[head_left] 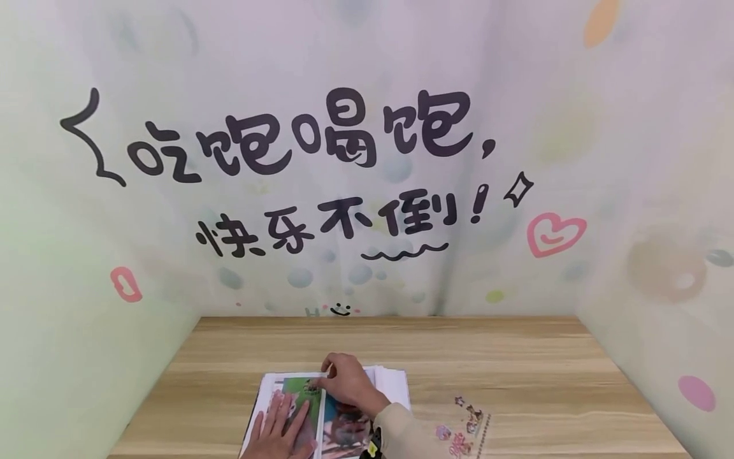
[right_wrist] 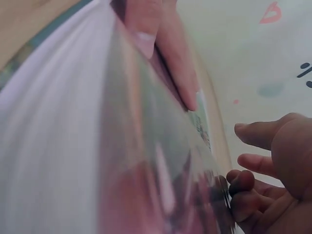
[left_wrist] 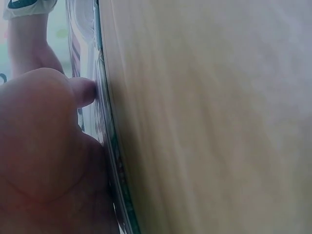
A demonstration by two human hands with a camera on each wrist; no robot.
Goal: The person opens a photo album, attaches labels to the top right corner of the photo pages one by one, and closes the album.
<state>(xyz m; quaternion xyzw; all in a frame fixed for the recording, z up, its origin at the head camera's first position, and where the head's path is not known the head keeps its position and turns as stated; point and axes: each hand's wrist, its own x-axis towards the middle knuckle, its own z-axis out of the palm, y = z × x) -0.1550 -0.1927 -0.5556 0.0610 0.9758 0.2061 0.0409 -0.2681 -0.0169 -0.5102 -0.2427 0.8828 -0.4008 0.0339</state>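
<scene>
- Head view: I see a book (head_left: 320, 421) lying open on the table (head_left: 516, 363), its pages glossy and flat. The left page carries a green printed picture; the right, a blurred blue and reddish-brown one.
- My left hand (head_left: 278, 430) lies palm down on the left page with fingers fanned and straight, grasping nothing.
- My right hand (head_left: 348, 382) has bent fingers at the green picture's top corner, touching beside a small printed figure; I can't tell whether it pinches anything.
- A beige, soft-looking sleeve (head_left: 404, 433) covers the right forearm.
- On the table, striped with pale wood grain, a clear sheet (head_left: 461, 430) bears cartoon figures; its pink lettering is too small for me to read.
- The wall cloth (head_left: 367, 38) reads "吃饱喝饱,快乐不倒!" in rounded black strokes, near a pink outlined heart (head_left: 556, 236).
- Left wrist view: I get the book edge-on, thin, with a dark teal rim against smooth wood.
- Right wrist view: the page curves, shiny as film, catching reflections; the right fingertips bunch at its edge.
</scene>
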